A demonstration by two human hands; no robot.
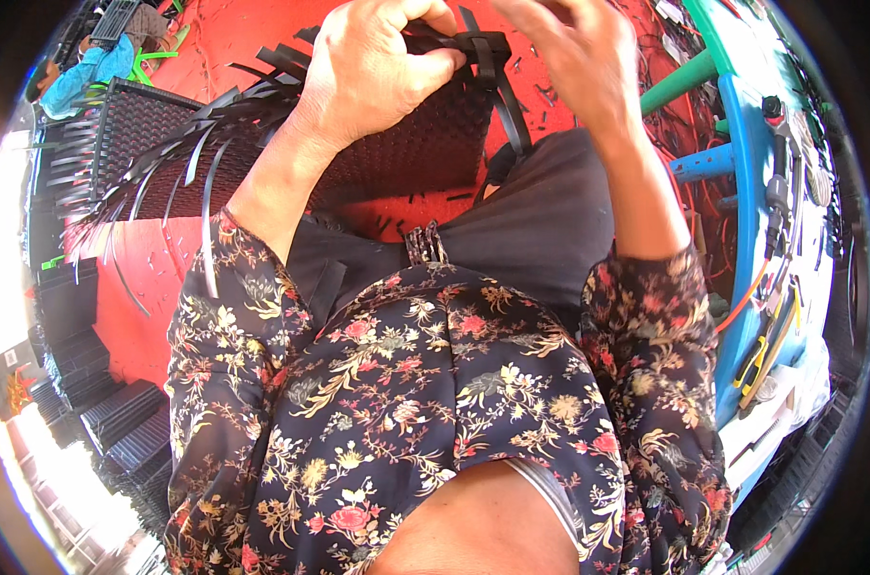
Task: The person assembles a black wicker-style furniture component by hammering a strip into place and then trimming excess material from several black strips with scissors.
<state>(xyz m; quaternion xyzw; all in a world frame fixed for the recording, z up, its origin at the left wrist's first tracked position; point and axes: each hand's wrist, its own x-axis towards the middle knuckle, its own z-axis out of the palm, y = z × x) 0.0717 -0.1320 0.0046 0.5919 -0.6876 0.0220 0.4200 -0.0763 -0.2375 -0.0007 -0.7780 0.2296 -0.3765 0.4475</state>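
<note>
A large black basket (416, 149), woven from flat plastic strips, lies in front of my lap with loose strip ends fanning off its edge. My left hand (373, 72) is closed at its upper right corner, thumb and fingers pinching the black plastic strips (486, 56) there. One strip hangs down from that corner toward my knee. To the right of the corner, my right hand (588, 72) is raised and apart from the strips. Its fingers look spread and slightly blurred, with some tips cut off by the upper edge; nothing shows in them.
Black strip scraps litter the red floor (133, 287). On the right, a blue and white table (746, 192) holds yellow-handled pliers (753, 364) and a corded tool (778, 192). A green bar (679, 81) crosses near my right wrist. Black ridged pieces (124, 412) lie at the left.
</note>
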